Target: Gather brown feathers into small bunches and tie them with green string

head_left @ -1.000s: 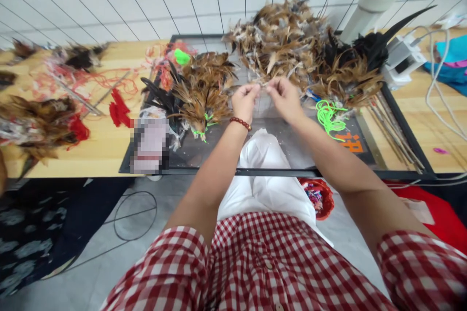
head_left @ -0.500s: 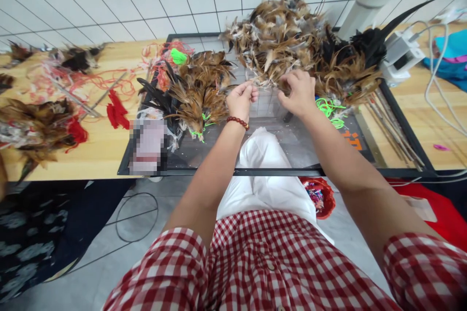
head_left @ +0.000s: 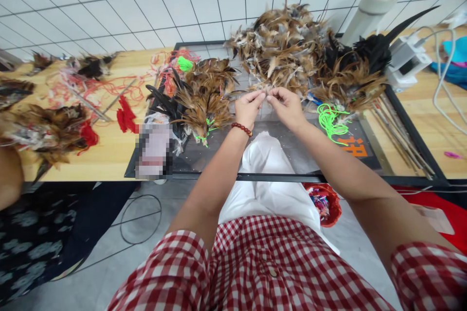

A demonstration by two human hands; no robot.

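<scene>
My left hand [head_left: 251, 109], with a red bead bracelet [head_left: 241, 129] at its wrist, is pinched closed in front of the heap of brown feathers [head_left: 279, 51]. Fingertip to fingertip with it, my right hand [head_left: 287, 108] is pinched closed too. Whatever is between the fingers is too small to make out. To the left lie bundles of brown feathers [head_left: 207, 95] with bright green string at their base. A tangle of green cord [head_left: 332, 122] lies beyond my right wrist. Darker feathers [head_left: 365, 56] rest to the right of the heap.
A black-framed panel [head_left: 204, 175] lies on the wooden table [head_left: 116, 155]. Thin sticks [head_left: 404, 133], a white charger block [head_left: 408, 60] and a pale bottle [head_left: 374, 12] are on the right. Red threads [head_left: 105, 90] and more feather bundles [head_left: 47, 129] lie left, near another person's arm [head_left: 9, 177].
My right hand has moved left from the feather heap, its fingers closing into a pinch that meets my left fingertips. The view has shifted slightly.
</scene>
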